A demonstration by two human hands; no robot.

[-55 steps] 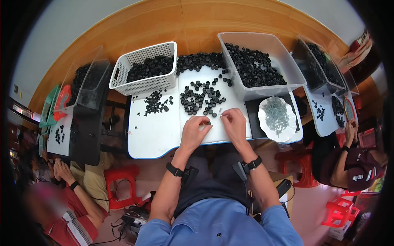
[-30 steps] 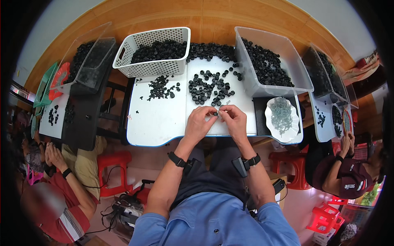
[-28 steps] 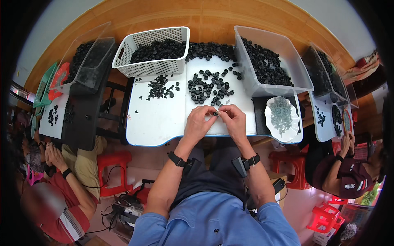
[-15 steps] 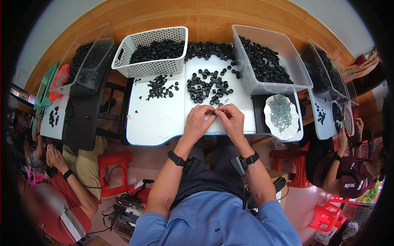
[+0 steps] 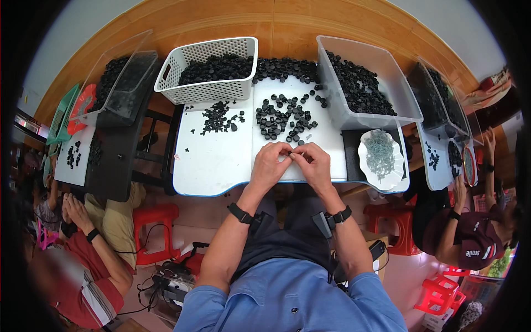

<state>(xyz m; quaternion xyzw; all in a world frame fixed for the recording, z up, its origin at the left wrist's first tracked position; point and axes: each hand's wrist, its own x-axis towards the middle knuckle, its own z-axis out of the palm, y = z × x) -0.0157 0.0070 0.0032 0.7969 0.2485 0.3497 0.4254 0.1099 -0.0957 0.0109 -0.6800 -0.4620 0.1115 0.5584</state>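
We note a white table [image 5: 215,166] bearing black caps [image 5: 285,116], a basket [image 5: 207,69], a bin [image 5: 365,83] and a plate [image 5: 380,159] at its right edge.

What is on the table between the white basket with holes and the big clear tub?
In the head view, a heap of small round black parts lies between the white perforated plastic basket and the clear plastic tub.

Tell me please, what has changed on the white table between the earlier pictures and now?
The left hand and the right hand, which lay apart on the white table at first, moved toward each other and now meet fingertip to fingertip; what they pinch is too small to see. The white basket, clear bin, white plate and loose black parts stayed put.
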